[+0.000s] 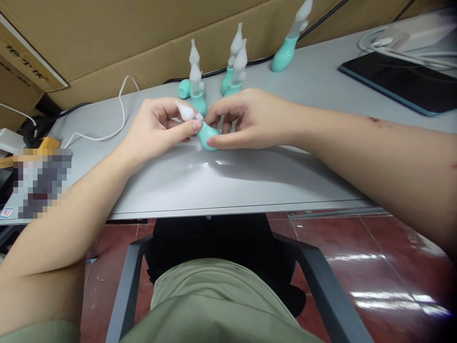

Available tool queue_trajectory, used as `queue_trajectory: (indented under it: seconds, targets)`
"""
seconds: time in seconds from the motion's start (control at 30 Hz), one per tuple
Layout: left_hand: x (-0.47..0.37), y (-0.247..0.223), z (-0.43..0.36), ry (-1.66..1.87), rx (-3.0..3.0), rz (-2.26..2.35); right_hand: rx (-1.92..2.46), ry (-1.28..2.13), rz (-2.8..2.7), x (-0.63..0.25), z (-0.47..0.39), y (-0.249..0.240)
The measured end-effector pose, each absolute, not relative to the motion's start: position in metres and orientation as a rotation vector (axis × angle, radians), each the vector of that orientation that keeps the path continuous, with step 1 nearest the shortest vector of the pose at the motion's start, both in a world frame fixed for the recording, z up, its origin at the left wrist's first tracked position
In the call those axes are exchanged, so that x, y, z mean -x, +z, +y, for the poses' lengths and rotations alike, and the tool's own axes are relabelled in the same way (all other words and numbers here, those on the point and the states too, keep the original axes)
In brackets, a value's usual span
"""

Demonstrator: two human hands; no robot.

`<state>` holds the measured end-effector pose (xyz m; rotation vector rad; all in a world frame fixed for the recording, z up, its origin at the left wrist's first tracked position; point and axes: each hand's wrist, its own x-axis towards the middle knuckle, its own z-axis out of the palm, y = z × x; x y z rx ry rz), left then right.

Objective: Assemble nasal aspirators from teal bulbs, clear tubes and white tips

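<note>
Above the grey desk (232, 186), near its front edge, the left hand (162, 126) pinches the clear neck of a white-tipped teal bulb (208, 136). Thumb and fingers of the right hand (250, 119) grip its rounded base.

1. Single view from the wearer's head, facing forward and steeply down.
2. Close: the left hand (160, 125) and right hand (246, 119) lie within arm's reach, just above mid-frame.
3. Covers lap (214, 295), tabletop (164, 190) and cardboard (124, 33) behind it.
</note>
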<state>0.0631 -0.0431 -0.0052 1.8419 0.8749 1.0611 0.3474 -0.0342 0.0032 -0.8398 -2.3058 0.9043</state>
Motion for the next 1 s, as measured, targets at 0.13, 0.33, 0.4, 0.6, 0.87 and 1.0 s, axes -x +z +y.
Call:
queue_trajectory:
  seconds: [0.13, 0.33, 0.4, 0.6, 0.87, 1.0]
  targets:
    - [-0.061, -0.003, -0.041, 1.075, -1.861, 0.871, 0.801, 0.869, -2.304, -0.347, -0.031, 0.0]
    - [-0.063, -0.002, -0.044, 1.074, -1.876, 0.838, 0.759, 0.825, -2.341, -0.341, -0.033, -0.004]
    - [-0.062, -0.001, -0.045, 1.069, -1.884, 0.832, 0.799, 0.817, -2.365, -0.34, -0.036, -0.002]
    - [-0.061, 0.001, -0.047, 1.021, -1.935, 0.871, 0.829, 0.859, -2.374, -0.339, -0.038, -0.001]
    - [-0.06, 0.003, -0.047, 1.008, -1.849, 0.906, 0.714, 0.986, -2.398, -0.342, -0.034, 0.001]
    - [-0.061, 0.007, -0.052, 1.013, -1.842, 0.851, 0.683, 1.034, -2.428, -0.343, -0.035, 0.005]
